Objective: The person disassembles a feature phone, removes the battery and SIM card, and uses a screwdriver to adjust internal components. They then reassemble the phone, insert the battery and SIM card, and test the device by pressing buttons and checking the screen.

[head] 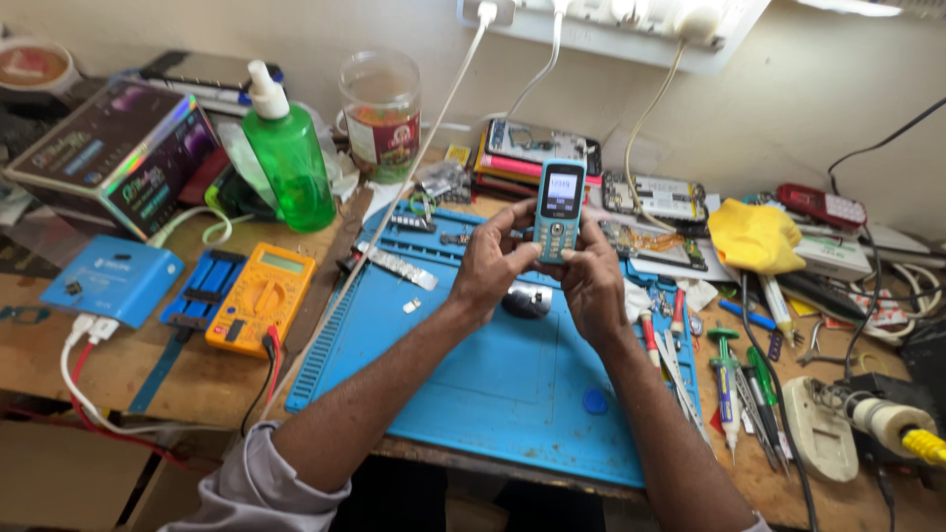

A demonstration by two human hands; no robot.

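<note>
A small light-blue keypad phone (559, 209) with a lit screen is held upright above the blue work mat (493, 384). My left hand (490, 264) grips its left side, thumb on the keypad. My right hand (592, 281) holds its right lower edge. A dark oval part (526, 299) lies on the mat under my hands.
Yellow multimeter (261, 296) and blue box (111, 278) at left; green pump bottle (289, 153) and clear jar (381, 113) behind. Stacked phones and circuit boards (655, 197), a yellow cloth (754, 236), screwdrivers (729, 379) at right. White cables run from a wall power strip (611, 20).
</note>
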